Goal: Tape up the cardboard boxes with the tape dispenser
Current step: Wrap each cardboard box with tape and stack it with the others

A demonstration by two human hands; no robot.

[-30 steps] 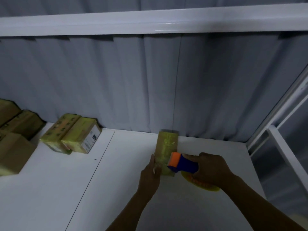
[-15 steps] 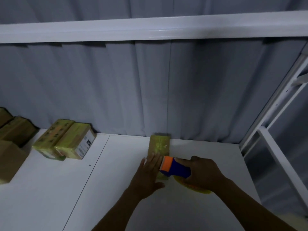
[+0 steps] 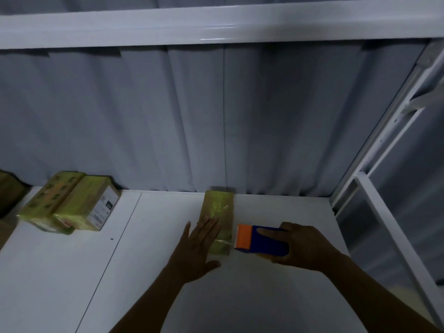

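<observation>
box (image 3: 218,207) sits against the curtain (image 3: 168,116), left hand (image 3: 194,251) flat on its near-left edge, fingers together. right hand (image 3: 305,248) grips the tape dispenser (image 3: 262,241) at its right edge. lots of table (image 3: 72,272) to its left.

Dim, bluish, soft-focus view.
A small glare streak sits on the overhead beam (image 3: 212,28); straight lines bow toward the edges.

Dim, bluish light. Behind a smooth white tabletop (image 3: 72,272) with a thin dark seam (image 3: 110,260), a grey pleated fabric curtain (image 3: 144,116) as back wall. Overhead, a glossy white metal beam (image 3: 216,25); at right, slanted white metal frame rails (image 3: 386,135).
</observation>
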